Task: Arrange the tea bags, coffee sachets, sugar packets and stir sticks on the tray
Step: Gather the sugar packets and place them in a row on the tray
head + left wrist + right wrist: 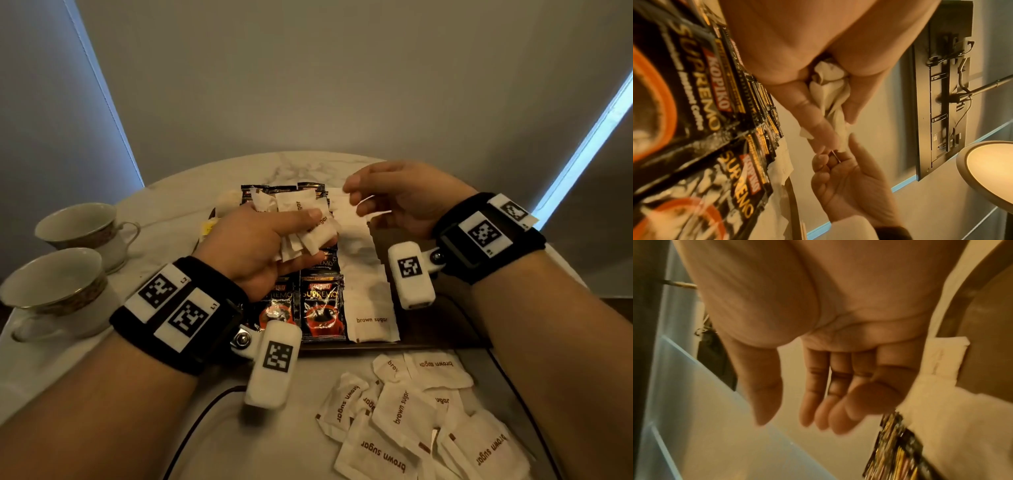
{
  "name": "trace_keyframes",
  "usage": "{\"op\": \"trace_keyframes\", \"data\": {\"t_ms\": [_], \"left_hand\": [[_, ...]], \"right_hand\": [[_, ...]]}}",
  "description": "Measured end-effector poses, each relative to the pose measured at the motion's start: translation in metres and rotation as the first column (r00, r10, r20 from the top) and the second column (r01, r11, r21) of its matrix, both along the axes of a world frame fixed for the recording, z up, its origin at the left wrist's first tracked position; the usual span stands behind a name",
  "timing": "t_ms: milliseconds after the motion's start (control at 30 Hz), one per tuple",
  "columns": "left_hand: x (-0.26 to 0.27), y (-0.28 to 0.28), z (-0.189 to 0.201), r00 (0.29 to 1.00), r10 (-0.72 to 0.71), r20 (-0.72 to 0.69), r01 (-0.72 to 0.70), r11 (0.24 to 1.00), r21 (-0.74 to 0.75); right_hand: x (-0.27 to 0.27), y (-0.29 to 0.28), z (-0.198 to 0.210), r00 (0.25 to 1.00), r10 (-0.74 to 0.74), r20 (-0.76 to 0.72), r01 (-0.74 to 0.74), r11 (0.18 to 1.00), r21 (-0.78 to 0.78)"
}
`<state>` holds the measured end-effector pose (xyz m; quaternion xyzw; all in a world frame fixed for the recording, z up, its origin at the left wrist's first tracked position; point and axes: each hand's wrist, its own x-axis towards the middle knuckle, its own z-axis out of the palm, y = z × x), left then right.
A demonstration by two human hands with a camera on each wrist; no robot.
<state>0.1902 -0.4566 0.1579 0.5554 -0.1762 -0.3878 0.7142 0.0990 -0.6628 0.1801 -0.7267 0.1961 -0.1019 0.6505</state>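
Note:
My left hand (267, 236) grips a bunch of white brown sugar packets (320, 233) above the dark tray (455, 329); in the left wrist view the crumpled packets (830, 91) fill its palm. My right hand (376, 195) hovers just right of the bunch with relaxed fingers, and the right wrist view shows that hand (818, 394) empty. Black coffee sachets (322, 308) lie in rows on the tray, with a column of sugar packets (371, 308) along their right side. Something pale and a yellow tag (209, 226) peek out behind my left hand.
Several loose brown sugar packets (411, 418) lie on the marble table in front of the tray. Two teacups (78, 226) stand at the left edge. A black cable (202, 414) runs across the front. Wall behind.

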Motion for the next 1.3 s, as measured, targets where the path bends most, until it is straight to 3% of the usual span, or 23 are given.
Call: {"op": "trace_keyframes", "data": {"t_ms": [67, 167, 333, 533, 700, 933, 1300], "left_hand": [[-0.001, 0.000, 0.001, 0.999, 0.031, 0.025, -0.030, 0.999, -0.013], [-0.001, 0.000, 0.000, 0.997, 0.073, 0.019, -0.072, 0.997, -0.021], [0.004, -0.001, -0.002, 0.995, 0.097, -0.008, -0.098, 0.994, -0.040], [0.007, -0.003, -0.003, 0.992, 0.127, -0.014, -0.127, 0.992, -0.028], [0.002, -0.002, -0.001, 0.997, 0.067, 0.037, -0.064, 0.996, -0.067], [0.006, -0.001, -0.003, 0.985, 0.138, 0.099, -0.139, 0.990, 0.001], [0.009, -0.001, 0.002, 0.987, 0.162, 0.024, -0.162, 0.987, 0.020]], "right_hand": [[-0.004, 0.020, 0.006, 0.990, 0.136, -0.035, -0.137, 0.989, -0.056], [-0.001, 0.037, 0.005, 0.985, 0.175, -0.004, -0.175, 0.978, -0.110], [0.000, 0.042, 0.001, 0.985, 0.073, 0.154, -0.089, 0.992, 0.094], [0.004, 0.045, -0.002, 0.973, -0.035, 0.229, 0.016, 0.997, 0.082], [0.009, 0.052, -0.005, 0.961, -0.078, 0.266, 0.072, 0.997, 0.031], [0.008, 0.049, -0.007, 0.976, 0.128, 0.176, -0.131, 0.991, 0.009], [0.004, 0.036, -0.006, 0.992, -0.033, 0.118, 0.038, 0.998, -0.049]]}}
